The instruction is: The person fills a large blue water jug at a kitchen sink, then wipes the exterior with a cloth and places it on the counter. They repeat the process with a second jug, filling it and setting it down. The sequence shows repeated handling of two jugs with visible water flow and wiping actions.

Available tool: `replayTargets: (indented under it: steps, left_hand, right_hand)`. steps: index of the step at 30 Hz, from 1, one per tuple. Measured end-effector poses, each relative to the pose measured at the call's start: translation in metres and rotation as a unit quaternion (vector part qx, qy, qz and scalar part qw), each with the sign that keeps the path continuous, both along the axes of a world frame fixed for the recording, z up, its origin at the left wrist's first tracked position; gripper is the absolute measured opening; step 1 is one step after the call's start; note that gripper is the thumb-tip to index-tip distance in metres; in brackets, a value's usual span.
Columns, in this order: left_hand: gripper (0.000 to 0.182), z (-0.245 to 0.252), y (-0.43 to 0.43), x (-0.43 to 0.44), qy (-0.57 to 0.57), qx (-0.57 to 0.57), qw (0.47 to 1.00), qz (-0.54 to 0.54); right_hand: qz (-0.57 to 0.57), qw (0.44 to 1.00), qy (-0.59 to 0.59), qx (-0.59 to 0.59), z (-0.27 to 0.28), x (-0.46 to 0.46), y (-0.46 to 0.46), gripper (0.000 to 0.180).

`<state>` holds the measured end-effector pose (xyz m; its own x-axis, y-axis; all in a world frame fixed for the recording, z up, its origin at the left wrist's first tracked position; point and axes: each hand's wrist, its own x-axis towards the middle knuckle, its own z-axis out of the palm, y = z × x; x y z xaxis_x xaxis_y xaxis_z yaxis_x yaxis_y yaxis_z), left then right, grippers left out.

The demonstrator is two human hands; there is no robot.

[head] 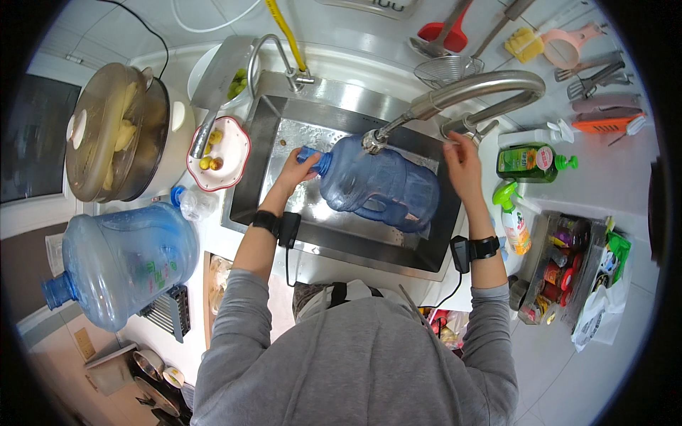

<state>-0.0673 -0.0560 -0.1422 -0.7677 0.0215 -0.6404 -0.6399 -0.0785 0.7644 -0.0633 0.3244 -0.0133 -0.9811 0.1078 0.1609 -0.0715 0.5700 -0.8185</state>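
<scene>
A translucent blue plastic water jug [381, 183] with a moulded handle lies on its side in the stainless steel sink [272, 141], its neck towards the left. My left hand [300, 169] grips the jug's neck. Above the jug's shoulder hangs the spout of the large curved faucet [474, 88]. My right hand [462, 160] is over the sink's right edge, near the base of that faucet, apart from the jug. Its fingers are partly bent, and nothing shows in them. Both wrists wear black straps with small cabled devices.
A larger blue water jug [130, 261] lies at the left, below a steamer [133, 133]. A cleaver [221, 80] rests across a bowl, its handle over the fruit dish [234, 160]. Green dish soap [525, 162] and a spray bottle [514, 223] stand right of the sink.
</scene>
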Motion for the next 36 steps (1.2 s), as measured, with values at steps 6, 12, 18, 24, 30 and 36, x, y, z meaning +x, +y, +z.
replayTargets:
  steps: [6,12,18,24,30,36]
  left_hand:
    - [0.069,0.01,-0.007,0.026,-0.012,-0.01,1.0,-0.017]
    - [0.062,0.007,-0.019,0.05,-0.01,-0.02,1.0,-0.01]
    - [0.069,0.011,-0.009,0.05,-0.016,-0.04,0.999,-0.004]
    - [0.072,0.001,-0.021,0.057,-0.023,-0.082,0.996,-0.024]
    - [0.044,0.004,-0.017,0.069,0.037,-0.136,0.99,-0.001]
    - [0.041,0.067,-0.036,0.058,0.001,0.023,1.0,0.015]
  right_hand:
    - [-0.252,0.948,0.106,0.162,-0.056,-0.022,0.109,0.048]
    - [-0.21,0.961,-0.119,-0.131,-0.044,-0.065,0.095,0.055]
    - [-0.133,0.98,-0.057,-0.14,-0.061,-0.059,0.116,0.053]
    - [-0.133,0.97,-0.197,-0.045,-0.117,0.059,0.053,0.04]
    - [-0.073,0.902,-0.355,-0.235,-0.111,0.129,0.019,0.064]
    - [0.015,0.952,-0.079,-0.295,-0.031,0.119,0.015,0.055]
